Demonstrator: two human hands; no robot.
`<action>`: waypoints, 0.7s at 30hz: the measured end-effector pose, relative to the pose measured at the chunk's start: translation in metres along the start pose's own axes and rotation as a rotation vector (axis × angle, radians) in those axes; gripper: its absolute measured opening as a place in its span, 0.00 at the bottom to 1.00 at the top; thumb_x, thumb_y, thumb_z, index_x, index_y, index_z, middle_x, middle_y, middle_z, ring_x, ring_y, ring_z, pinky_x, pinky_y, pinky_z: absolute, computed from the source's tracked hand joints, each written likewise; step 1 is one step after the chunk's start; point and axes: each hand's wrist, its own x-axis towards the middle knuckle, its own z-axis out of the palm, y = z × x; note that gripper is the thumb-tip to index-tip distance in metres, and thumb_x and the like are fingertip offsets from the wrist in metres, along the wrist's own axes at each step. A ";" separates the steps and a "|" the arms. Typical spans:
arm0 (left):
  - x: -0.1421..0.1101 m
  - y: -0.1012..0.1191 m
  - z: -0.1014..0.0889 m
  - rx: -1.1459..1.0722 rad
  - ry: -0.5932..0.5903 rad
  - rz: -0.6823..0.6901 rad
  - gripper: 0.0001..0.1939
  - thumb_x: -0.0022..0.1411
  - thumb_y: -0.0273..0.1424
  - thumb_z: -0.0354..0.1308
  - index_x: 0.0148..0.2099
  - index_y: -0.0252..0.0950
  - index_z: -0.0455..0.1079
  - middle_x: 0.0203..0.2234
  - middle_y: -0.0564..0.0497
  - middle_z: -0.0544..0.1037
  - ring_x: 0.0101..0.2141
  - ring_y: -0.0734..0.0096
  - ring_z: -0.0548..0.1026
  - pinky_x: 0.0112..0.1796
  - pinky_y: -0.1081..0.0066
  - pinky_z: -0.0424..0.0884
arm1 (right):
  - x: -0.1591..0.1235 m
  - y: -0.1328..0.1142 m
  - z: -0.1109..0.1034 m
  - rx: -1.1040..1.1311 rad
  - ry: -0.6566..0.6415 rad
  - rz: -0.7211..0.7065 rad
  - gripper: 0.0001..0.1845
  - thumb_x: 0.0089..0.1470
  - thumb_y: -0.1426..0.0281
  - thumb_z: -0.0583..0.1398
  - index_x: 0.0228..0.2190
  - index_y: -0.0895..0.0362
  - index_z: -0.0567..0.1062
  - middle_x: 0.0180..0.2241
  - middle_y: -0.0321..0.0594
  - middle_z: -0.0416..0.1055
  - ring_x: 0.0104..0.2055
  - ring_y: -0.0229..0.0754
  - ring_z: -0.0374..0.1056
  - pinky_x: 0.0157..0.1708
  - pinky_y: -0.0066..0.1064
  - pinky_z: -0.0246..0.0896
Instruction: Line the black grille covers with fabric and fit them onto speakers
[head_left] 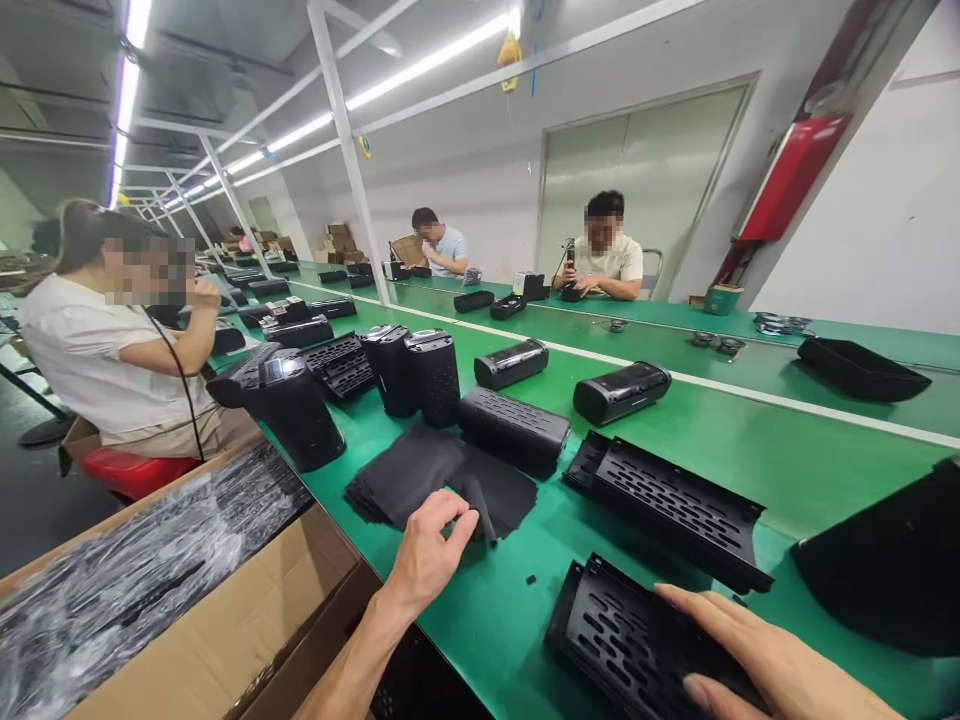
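Observation:
My left hand (431, 545) reaches over the green table (750, 440) and pinches the edge of a black fabric sheet (442, 480) from a small stack. My right hand (757, 655) lies with fingers stretched flat on a black perforated plastic grille (622, 640) at the table's near edge. A second grille (667, 505) lies just beyond it. A finished black speaker body (514, 430) rests behind the fabric stack.
An open cardboard box (225, 620) with plastic-wrapped black parts stands at my left. Several black speaker housings (420, 370) stand and lie across the table. A black tray (892, 560) sits at right. A seated person (97, 340) works at left; two others (604, 255) sit across.

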 end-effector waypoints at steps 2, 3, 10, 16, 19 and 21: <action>-0.010 0.010 -0.002 -0.123 -0.031 0.005 0.20 0.73 0.47 0.52 0.33 0.39 0.69 0.33 0.49 0.75 0.37 0.64 0.72 0.41 0.66 0.69 | 0.003 -0.020 -0.012 -0.004 0.042 -0.028 0.35 0.66 0.44 0.54 0.69 0.41 0.69 0.69 0.37 0.68 0.70 0.59 0.65 0.70 0.56 0.61; -0.015 0.016 -0.001 -0.186 -0.047 -0.004 0.21 0.75 0.48 0.50 0.34 0.39 0.69 0.32 0.50 0.74 0.35 0.65 0.71 0.39 0.67 0.70 | 0.004 -0.032 -0.019 0.005 0.068 -0.050 0.33 0.67 0.46 0.54 0.68 0.40 0.70 0.69 0.38 0.68 0.69 0.58 0.67 0.69 0.55 0.63; -0.032 0.068 0.026 -0.865 -0.132 -0.335 0.24 0.63 0.52 0.67 0.32 0.36 0.71 0.24 0.54 0.72 0.27 0.72 0.68 0.31 0.73 0.67 | -0.005 -0.121 -0.029 0.259 0.225 -0.101 0.42 0.55 0.57 0.70 0.68 0.43 0.66 0.69 0.42 0.65 0.67 0.58 0.66 0.66 0.48 0.67; -0.020 0.099 0.041 -0.920 -0.319 -0.423 0.29 0.59 0.55 0.70 0.28 0.35 0.67 0.20 0.56 0.68 0.23 0.77 0.63 0.26 0.76 0.61 | -0.006 -0.151 -0.019 0.542 0.438 -0.124 0.16 0.65 0.64 0.61 0.53 0.49 0.77 0.56 0.43 0.76 0.55 0.51 0.74 0.55 0.42 0.70; -0.013 0.109 0.045 -0.938 -0.516 -0.524 0.29 0.60 0.56 0.69 0.29 0.34 0.70 0.20 0.55 0.71 0.21 0.76 0.66 0.25 0.75 0.64 | -0.013 -0.141 -0.030 0.762 0.363 0.011 0.15 0.72 0.60 0.54 0.36 0.51 0.77 0.37 0.38 0.78 0.37 0.43 0.71 0.38 0.34 0.68; -0.012 0.116 0.051 -0.919 -0.614 -0.533 0.29 0.62 0.57 0.66 0.31 0.33 0.74 0.21 0.53 0.73 0.21 0.75 0.68 0.26 0.74 0.66 | -0.020 -0.139 -0.035 0.947 0.316 0.064 0.11 0.70 0.58 0.58 0.40 0.50 0.76 0.38 0.37 0.78 0.40 0.43 0.71 0.41 0.33 0.69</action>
